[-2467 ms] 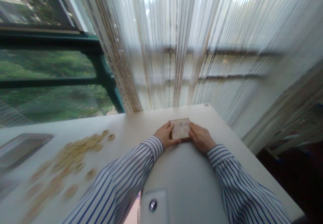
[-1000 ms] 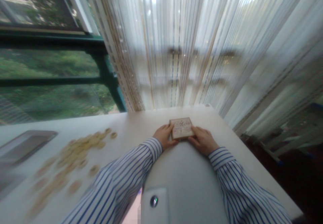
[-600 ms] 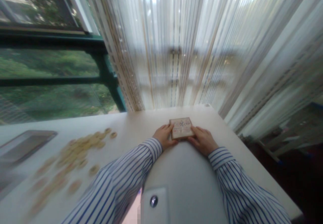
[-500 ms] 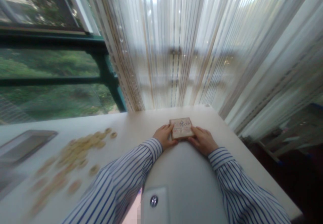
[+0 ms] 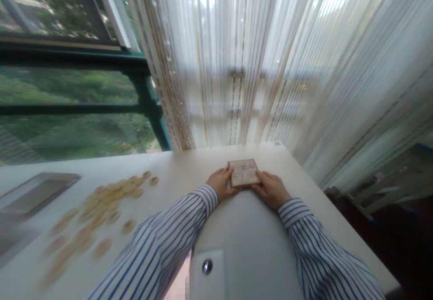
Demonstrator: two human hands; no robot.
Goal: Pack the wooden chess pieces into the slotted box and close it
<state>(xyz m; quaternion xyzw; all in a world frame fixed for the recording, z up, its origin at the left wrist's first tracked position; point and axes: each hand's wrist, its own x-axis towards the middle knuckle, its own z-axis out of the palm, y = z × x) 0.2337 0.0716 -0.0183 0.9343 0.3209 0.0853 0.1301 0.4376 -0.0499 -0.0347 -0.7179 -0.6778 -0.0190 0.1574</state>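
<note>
A small flat brown-edged box (image 5: pixel 244 173) with dark writing on its pale top rests on the white table (image 5: pixel 250 228), near its far edge. My left hand (image 5: pixel 220 183) grips its left side, thumb along the near edge and fingers at the side. On the opposite side, my right hand (image 5: pixel 272 189) has its fingers closed against the box. The two hands hold it between them. What lies inside or under the box is hidden.
Several round wooden discs (image 5: pixel 111 195) are spread over the table's left part. Farther left lies a clear, dark-rimmed tray (image 5: pixel 45 196), partly blurred. A white flat thing with a round dark spot (image 5: pixel 211 279) is near me. Striped curtains (image 5: pixel 233 88) hang behind the table.
The view has shifted slightly. Both hands keep their hold on the box, which stays in nearly the same place.
</note>
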